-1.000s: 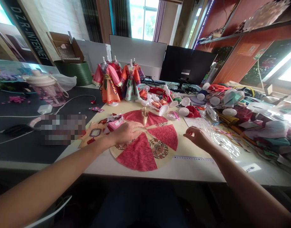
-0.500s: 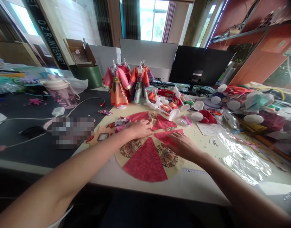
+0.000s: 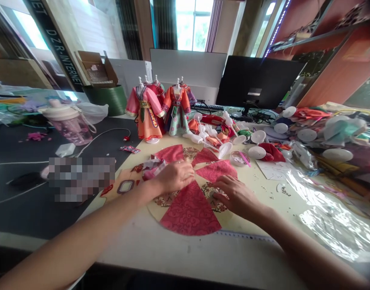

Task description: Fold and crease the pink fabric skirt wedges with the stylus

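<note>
A round piece of patterned fabric (image 3: 191,213) lies flat on the table, its red wedges alternating with cream floral ones. Over the left of its centre is my left hand (image 3: 177,176), the fingers bent and held together; the tips and anything in them are hidden. My right hand (image 3: 233,191) rests on the right side of the circle, palm down, its fingers somewhat apart and holding nothing visible. A crumpled pink and grey cloth scrap (image 3: 153,166) sits just beyond my left wrist. Further left is a cream fabric piece (image 3: 126,186) with a dark-framed motif.
Behind the circle stand doll forms in robes (image 3: 147,110). White plastic stands (image 3: 224,150) and a small round dish (image 3: 239,158) lie to the right, near clear plastic film (image 3: 332,229). A ruler (image 3: 248,237) lies along the near edge. At left stands a bottle (image 3: 68,125).
My left hand's fingers have curled in from a flatter pose. My right hand has shifted slightly towards me, uncovering more of a red wedge. A raised floral fold at the back now lies flatter.
</note>
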Action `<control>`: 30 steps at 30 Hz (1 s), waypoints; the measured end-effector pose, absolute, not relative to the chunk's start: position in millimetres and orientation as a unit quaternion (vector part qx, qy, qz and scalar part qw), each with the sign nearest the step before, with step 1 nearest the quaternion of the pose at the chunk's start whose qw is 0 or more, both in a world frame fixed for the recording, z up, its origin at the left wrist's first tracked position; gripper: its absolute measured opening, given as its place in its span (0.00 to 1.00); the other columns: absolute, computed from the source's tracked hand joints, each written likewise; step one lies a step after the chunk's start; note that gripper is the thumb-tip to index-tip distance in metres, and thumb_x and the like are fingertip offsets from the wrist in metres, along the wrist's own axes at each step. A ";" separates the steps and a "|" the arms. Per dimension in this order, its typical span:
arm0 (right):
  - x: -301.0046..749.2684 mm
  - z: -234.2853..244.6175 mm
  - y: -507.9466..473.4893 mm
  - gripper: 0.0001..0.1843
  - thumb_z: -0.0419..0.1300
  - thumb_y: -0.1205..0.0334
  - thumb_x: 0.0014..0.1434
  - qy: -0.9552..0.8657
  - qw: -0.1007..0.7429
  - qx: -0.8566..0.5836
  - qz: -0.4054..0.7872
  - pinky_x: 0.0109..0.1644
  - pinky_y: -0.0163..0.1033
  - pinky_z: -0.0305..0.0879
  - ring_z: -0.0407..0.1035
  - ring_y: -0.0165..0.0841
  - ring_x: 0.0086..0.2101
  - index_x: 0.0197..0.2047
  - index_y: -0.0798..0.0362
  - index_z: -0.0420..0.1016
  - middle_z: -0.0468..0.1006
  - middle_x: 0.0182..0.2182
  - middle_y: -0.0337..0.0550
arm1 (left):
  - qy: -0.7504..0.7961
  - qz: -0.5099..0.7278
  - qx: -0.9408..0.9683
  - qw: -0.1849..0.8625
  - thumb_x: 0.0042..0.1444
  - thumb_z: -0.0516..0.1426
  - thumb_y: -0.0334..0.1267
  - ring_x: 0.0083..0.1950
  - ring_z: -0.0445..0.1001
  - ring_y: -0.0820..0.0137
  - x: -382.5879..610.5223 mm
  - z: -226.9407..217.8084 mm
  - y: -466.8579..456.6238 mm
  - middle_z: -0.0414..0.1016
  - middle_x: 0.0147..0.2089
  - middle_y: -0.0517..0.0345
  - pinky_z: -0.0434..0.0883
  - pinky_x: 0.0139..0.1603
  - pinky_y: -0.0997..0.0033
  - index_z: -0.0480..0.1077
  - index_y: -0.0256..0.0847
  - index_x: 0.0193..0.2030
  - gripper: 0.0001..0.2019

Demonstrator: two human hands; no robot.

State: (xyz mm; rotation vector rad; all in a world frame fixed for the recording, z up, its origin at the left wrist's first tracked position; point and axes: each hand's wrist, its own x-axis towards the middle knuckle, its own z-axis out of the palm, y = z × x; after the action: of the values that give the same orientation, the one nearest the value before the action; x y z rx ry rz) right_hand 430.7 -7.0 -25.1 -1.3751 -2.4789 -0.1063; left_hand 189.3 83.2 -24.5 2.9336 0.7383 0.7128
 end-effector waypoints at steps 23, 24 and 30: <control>545.2 -14.0 31.0 0.16 0.45 0.57 0.58 -0.522 0.374 -0.762 -0.086 0.30 0.40 0.62 0.69 0.35 0.26 0.38 0.53 0.71 0.77 0.26 0.44 | 0.190 0.274 0.942 -0.026 0.61 0.52 0.32 0.45 0.76 0.66 171.1 -16.0 66.8 0.79 0.44 0.53 0.71 0.46 0.64 0.72 0.37 0.46 0.10; 543.0 -11.0 32.8 0.16 0.46 0.55 0.58 -0.530 0.356 -0.765 -0.085 0.30 0.40 0.62 0.69 0.36 0.26 0.38 0.53 0.71 0.77 0.26 0.44 | 0.193 0.271 0.943 -0.022 0.61 0.52 0.32 0.45 0.76 0.66 170.9 -15.5 66.8 0.79 0.43 0.53 0.70 0.46 0.64 0.72 0.38 0.46 0.10; 522.3 -15.4 48.4 0.12 0.56 0.51 0.54 -0.590 0.255 -0.764 -0.062 0.30 0.39 0.59 0.70 0.39 0.27 0.32 0.52 0.72 0.77 0.26 0.48 | 0.211 0.247 0.946 -0.012 0.62 0.52 0.33 0.46 0.75 0.65 168.8 -15.1 67.7 0.78 0.46 0.55 0.69 0.48 0.63 0.72 0.41 0.47 0.10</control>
State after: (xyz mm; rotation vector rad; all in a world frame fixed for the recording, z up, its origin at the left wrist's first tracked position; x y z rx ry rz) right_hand 522.3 48.4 -15.4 -2.0740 -1.6016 -0.1693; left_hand 168.8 67.7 -15.1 2.9931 0.6682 0.7810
